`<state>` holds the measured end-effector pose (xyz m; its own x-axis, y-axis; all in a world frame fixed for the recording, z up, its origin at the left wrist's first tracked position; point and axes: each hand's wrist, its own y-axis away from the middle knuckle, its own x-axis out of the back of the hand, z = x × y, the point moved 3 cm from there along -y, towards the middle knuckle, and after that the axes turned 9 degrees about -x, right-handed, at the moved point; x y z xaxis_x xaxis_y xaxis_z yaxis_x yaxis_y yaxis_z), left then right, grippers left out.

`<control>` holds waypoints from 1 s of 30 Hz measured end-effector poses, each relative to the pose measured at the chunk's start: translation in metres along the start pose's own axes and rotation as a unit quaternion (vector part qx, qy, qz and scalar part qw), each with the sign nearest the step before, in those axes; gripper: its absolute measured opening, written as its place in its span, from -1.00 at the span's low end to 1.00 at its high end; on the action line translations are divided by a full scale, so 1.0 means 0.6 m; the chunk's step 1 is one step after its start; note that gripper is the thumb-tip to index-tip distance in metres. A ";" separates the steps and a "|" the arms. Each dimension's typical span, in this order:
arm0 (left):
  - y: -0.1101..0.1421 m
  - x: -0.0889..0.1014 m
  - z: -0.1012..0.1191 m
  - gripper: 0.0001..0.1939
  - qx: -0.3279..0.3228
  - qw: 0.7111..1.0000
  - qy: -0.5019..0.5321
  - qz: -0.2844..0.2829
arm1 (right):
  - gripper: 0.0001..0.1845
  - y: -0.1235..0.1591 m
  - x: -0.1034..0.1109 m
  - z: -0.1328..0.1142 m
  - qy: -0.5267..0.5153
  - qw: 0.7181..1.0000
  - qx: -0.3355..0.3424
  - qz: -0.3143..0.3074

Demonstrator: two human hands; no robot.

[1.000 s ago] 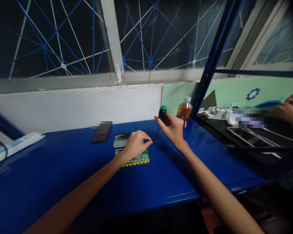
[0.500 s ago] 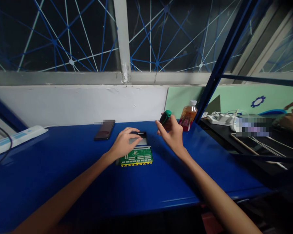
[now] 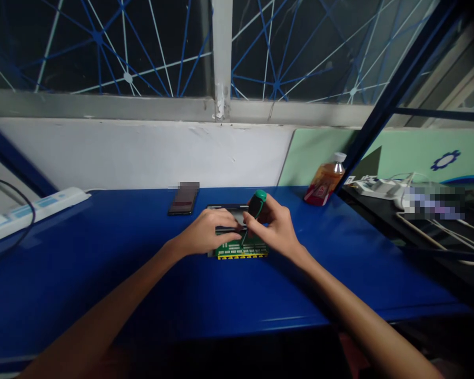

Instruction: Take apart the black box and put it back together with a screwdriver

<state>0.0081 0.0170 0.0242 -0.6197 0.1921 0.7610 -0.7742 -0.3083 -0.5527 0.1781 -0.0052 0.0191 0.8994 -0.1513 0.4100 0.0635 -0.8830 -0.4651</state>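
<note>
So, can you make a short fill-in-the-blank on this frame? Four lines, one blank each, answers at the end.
1. The right hand grips the screwdriver by its black-and-____ handle.
2. The circuit board is green, with a ____ strip along the edge nearest the person.
3. The phone lies on the ____ table.
4. In the picture, the bottle stands to the ____ of both hands.

Missing words: green; yellow; blue; right.

gap between right hand [image 3: 275, 225] and bottle [image 3: 324, 183]
</note>
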 end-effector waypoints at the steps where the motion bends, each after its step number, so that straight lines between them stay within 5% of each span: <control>1: 0.000 -0.003 0.000 -0.89 0.002 1.000 0.001 -0.002 | -0.79 0.000 0.000 0.003 0.001 1.000 -0.002 0.001; 15: -0.002 -0.036 -0.001 -0.87 0.032 0.999 0.027 -0.009 | -0.80 0.005 0.001 0.000 -0.012 1.000 0.002 -0.003; 30: 0.000 -0.033 0.002 -0.86 0.049 0.998 0.044 -0.015 | -0.84 0.010 -0.005 -0.001 -0.024 0.999 0.021 -0.017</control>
<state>0.0206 0.0123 0.0092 -0.6093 0.2822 0.7410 -0.7787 -0.3893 -0.4920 0.1756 -0.0106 0.0156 0.9161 -0.0988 0.3886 0.1121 -0.8674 -0.4848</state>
